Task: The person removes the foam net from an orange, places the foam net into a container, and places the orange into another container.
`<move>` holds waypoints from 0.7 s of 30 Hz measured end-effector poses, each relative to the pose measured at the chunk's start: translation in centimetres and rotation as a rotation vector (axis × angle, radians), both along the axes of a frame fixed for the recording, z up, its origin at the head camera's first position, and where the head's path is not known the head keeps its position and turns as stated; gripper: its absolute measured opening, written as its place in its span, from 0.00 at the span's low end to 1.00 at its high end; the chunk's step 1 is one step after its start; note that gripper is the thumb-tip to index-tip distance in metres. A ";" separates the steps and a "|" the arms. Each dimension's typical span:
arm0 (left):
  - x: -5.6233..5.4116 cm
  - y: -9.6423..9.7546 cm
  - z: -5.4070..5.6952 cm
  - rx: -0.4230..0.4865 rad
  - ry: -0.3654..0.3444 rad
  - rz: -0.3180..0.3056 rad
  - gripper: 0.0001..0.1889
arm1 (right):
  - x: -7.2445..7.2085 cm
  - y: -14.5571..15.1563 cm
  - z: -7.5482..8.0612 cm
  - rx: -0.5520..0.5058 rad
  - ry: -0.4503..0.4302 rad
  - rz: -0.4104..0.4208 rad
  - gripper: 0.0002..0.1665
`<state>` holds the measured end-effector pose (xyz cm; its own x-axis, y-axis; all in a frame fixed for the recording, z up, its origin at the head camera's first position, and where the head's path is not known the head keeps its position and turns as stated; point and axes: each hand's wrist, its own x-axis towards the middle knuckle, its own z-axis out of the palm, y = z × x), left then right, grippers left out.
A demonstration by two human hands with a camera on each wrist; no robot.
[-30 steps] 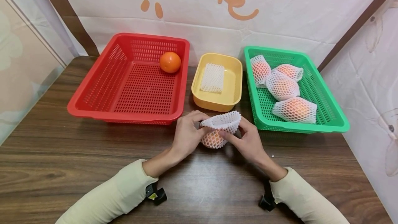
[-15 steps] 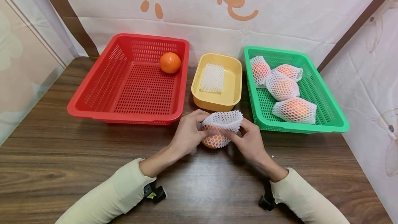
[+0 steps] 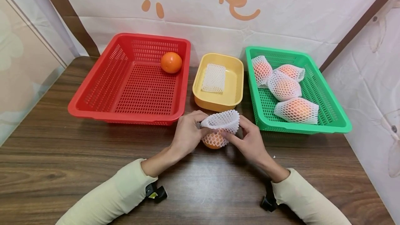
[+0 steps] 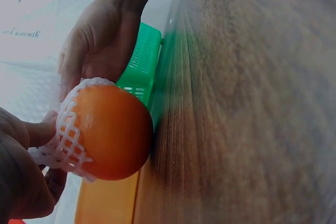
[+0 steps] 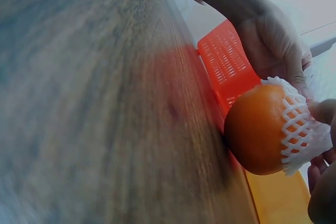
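Note:
An orange (image 4: 118, 132) rests on the wooden table between the two hands, its upper part inside a white foam net sleeve (image 3: 225, 118). In both wrist views the lower part of the fruit is bare. The left hand (image 3: 188, 132) pinches the sleeve's left side, thumb in front and fingers behind. On the other side the right hand (image 3: 251, 139) pinches the sleeve, its thumb against the front of the netting. The sleeve's mouth stands wide and points up. Some fingertips are hidden behind the netting.
A red basket (image 3: 150, 116) at the left holds one bare orange (image 3: 171, 62). Behind the hands, a yellow tub (image 3: 217, 106) holds flat foam net (image 3: 214, 78). The green basket (image 3: 332, 114) at right contains several netted fruits (image 3: 297, 110).
The sleeve's rim shifts slightly as both hands work it, first rightward, then back left. More of the orange's bottom shows below the net than one second ago. The baskets stay put.

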<state>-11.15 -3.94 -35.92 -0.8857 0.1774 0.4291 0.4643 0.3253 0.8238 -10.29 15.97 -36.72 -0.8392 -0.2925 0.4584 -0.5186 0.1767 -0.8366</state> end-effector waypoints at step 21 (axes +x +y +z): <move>0.0 -0.2 0.4 -0.124 -0.024 -0.027 0.12 | 0.6 -0.4 1.4 0.010 0.009 -0.021 0.22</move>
